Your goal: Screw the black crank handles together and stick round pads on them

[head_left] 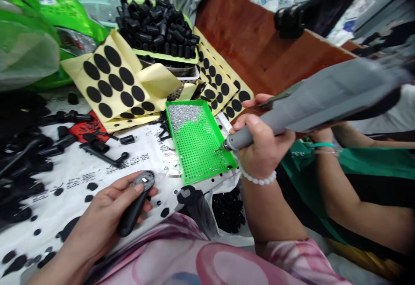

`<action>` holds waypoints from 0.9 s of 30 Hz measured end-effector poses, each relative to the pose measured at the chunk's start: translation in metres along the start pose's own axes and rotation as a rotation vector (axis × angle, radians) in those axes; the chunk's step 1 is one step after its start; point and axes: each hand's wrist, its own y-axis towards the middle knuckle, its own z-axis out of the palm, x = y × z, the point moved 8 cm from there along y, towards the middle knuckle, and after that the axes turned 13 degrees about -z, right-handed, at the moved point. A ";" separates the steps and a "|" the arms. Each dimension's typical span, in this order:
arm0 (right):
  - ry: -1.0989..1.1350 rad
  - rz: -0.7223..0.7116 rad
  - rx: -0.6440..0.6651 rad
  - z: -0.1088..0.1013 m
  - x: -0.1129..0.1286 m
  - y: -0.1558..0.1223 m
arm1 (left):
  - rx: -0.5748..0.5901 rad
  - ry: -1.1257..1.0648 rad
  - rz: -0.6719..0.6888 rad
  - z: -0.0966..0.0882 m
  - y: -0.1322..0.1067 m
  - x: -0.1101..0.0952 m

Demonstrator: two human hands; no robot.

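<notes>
My left hand [110, 209] is closed round a black handle-shaped part [133, 211] whose round grey end faces up, with the thumb on it. In my right hand [264, 144] is a grey electric screwdriver [311, 101], its tip pointing left and down over the right side of a green perforated tray [191, 157]. Small silvery screws [184, 114] lie heaped at the tray's far end, and a few others sit in its holes near the tip. Whether a screw is on the tip is too small to tell.
Behind the tray stands a basket of black tubes [155, 27] beside yellow sheets of black round stickers [113, 75]. Black handle parts [19, 159] pile up at the left. A brown board [240, 38] rises at the back right. Another person's arms [343, 185] are close on the right.
</notes>
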 end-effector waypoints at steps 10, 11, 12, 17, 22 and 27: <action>0.357 0.267 0.220 0.089 0.042 -0.037 | 0.060 -0.004 0.017 0.008 0.006 0.000; 0.354 0.266 0.249 0.093 0.042 -0.040 | 0.069 -0.004 0.021 0.009 0.006 0.000; 0.349 0.261 0.270 0.096 0.043 -0.042 | 0.081 -0.002 0.024 0.010 0.006 0.000; 0.300 0.244 0.276 0.104 0.041 -0.049 | 0.112 0.019 0.048 0.011 0.006 0.001; 0.413 0.259 0.243 0.109 0.036 -0.055 | 0.109 0.030 0.075 0.011 0.005 -0.001; 0.400 0.254 0.250 0.111 0.032 -0.058 | 0.110 0.028 0.086 0.013 0.004 -0.004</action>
